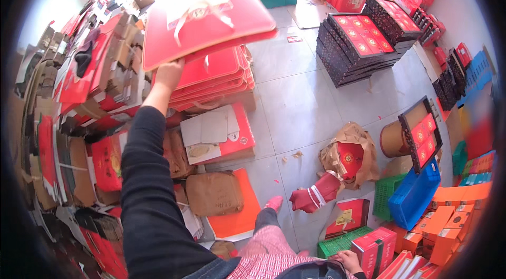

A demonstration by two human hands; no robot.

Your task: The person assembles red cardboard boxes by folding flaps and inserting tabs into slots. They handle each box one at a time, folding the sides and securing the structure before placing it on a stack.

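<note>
My left hand [169, 74], arm stretched forward, is closed on the near edge of a flat red gift box [232, 7] with a pale ribbon bow on its face. The fingers under the box are hidden. The box is tilted and held above a stack of similar red gift boxes [211, 76], whose ribbons show at the edges. Low at the right, my right hand [348, 261] hangs by my body beside a red carton [373, 249]. Its fingers are slightly apart, with nothing visible in them.
Packed cardboard and red packaging [95, 78] line the left. A brown paper package [213, 193] lies on an orange sheet. Black trays [350, 47] with red squares stand stacked on the tiled floor. To the right are an open brown bag [350, 147], a blue crate [414, 197] and orange boxes [445, 223].
</note>
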